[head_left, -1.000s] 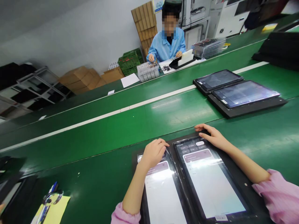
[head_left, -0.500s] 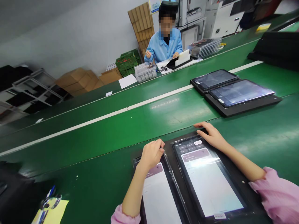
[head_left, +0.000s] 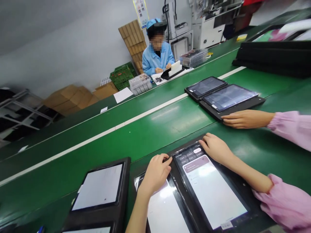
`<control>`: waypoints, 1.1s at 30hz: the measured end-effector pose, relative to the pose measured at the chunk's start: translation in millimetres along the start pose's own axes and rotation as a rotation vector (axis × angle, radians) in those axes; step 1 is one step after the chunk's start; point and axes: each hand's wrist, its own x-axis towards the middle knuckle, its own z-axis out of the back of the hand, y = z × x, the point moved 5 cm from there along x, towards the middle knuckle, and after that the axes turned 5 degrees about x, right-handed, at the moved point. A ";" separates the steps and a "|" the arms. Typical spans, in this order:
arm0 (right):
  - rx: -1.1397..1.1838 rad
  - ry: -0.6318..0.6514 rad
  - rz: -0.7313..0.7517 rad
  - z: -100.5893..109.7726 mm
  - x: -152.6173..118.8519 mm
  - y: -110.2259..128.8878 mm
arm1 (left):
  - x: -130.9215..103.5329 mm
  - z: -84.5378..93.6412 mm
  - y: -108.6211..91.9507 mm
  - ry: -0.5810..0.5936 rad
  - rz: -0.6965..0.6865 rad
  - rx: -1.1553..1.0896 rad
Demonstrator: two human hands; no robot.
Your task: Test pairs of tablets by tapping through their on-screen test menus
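Two lit tablets lie side by side in a black tray (head_left: 188, 207) in front of me. My left hand (head_left: 156, 171) rests over the top of the left tablet (head_left: 167, 210), its fingers bent toward the gap between the two. At the top right corner of the right tablet (head_left: 213, 191), my right hand (head_left: 215, 147) touches the tray's edge with fingers curved and thumb apart. Neither hand is closed around anything.
Another person's hand (head_left: 243, 119) touches a tray with two dark tablets (head_left: 230, 97). A tray with white-screened tablets (head_left: 98, 186) lies left. Black trays (head_left: 272, 60) stand far right. A seated person (head_left: 157, 58) works across the green table.
Another person's hand has come in from the right beside the dark tablets. A tray with white-screened tablets now shows at left. My left index finger reaches further right.
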 end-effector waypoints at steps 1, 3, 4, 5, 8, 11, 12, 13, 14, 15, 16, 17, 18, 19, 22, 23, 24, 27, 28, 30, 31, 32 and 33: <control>0.168 0.006 -0.030 -0.2 3.2 -3.6 | 0.0 0.9 -1.7 0.008 -0.004 0.005; 0.475 0.023 -0.081 -0.2 8.4 -9.8 | 0.0 1.6 -3.1 0.028 -0.002 0.010; 0.603 0.049 -0.100 -0.6 9.9 -11.3 | 0.0 1.5 -2.9 0.037 0.002 0.009; 0.729 0.099 -0.118 -2.1 10.6 -11.3 | 0.0 1.2 -2.3 0.044 0.008 0.006; 1.134 0.335 -0.185 -9.8 8.1 -3.4 | -0.1 -1.1 0.6 0.076 0.028 -0.010; 1.261 0.397 -0.235 -13.1 6.7 0.6 | -1.5 -1.0 6.6 0.118 0.103 0.002; 1.158 0.336 -0.222 -11.9 7.7 -1.7 | -2.6 0.4 10.1 0.130 0.150 0.017; 1.028 0.264 -0.201 -10.2 8.6 -4.4 | -4.2 2.5 14.1 0.141 0.203 0.031; 0.901 0.193 -0.178 -8.6 8.9 -7.0 | -6.0 4.8 18.1 0.154 0.249 0.035; 0.779 0.118 -0.152 -7.0 8.6 -9.3 | -7.9 7.0 21.6 0.170 0.283 0.024; 0.666 0.050 -0.126 -6.0 7.7 -10.9 | -9.7 8.8 24.5 0.188 0.302 -0.002; 0.566 0.002 -0.100 -6.5 6.4 -11.5 | -11.0 10.0 26.5 0.207 0.306 -0.038; 0.473 -0.025 -0.074 -8.4 5.1 -11.4 | -11.9 10.5 27.9 0.226 0.298 -0.077; 0.369 -0.048 -0.048 -11.1 4.2 -10.7 | -12.2 10.5 28.8 0.242 0.285 -0.112; 0.158 -0.050 -0.004 -20.9 5.7 -10.0 | -11.1 8.9 32.0 0.250 0.242 -0.164; 0.141 -0.040 -0.003 -22.5 7.4 -11.7 | -11.3 8.2 33.6 0.248 0.228 -0.176; 0.149 -0.028 -0.005 -22.7 9.1 -14.4 | -12.5 7.4 35.6 0.246 0.219 -0.192; 0.306 0.084 0.020 -19.2 6.9 -25.0 | -24.1 4.6 41.3 0.258 0.208 -0.273; 0.353 0.132 0.064 -17.7 2.2 -26.8 | -29.6 3.0 41.9 0.267 0.201 -0.299; 0.358 0.210 0.204 -16.2 -12.5 -26.1 | -38.0 -0.9 40.7 0.272 0.191 -0.315; 0.322 0.233 0.272 -16.9 -20.4 -24.6 | -39.1 -2.5 39.8 0.260 0.196 -0.299; 0.279 0.239 0.313 -18.4 -26.4 -23.3 | -37.3 -3.8 39.1 0.241 0.207 -0.276; 0.247 0.229 0.321 -20.1 -29.5 -22.6 | -32.8 -4.3 39.1 0.217 0.227 -0.255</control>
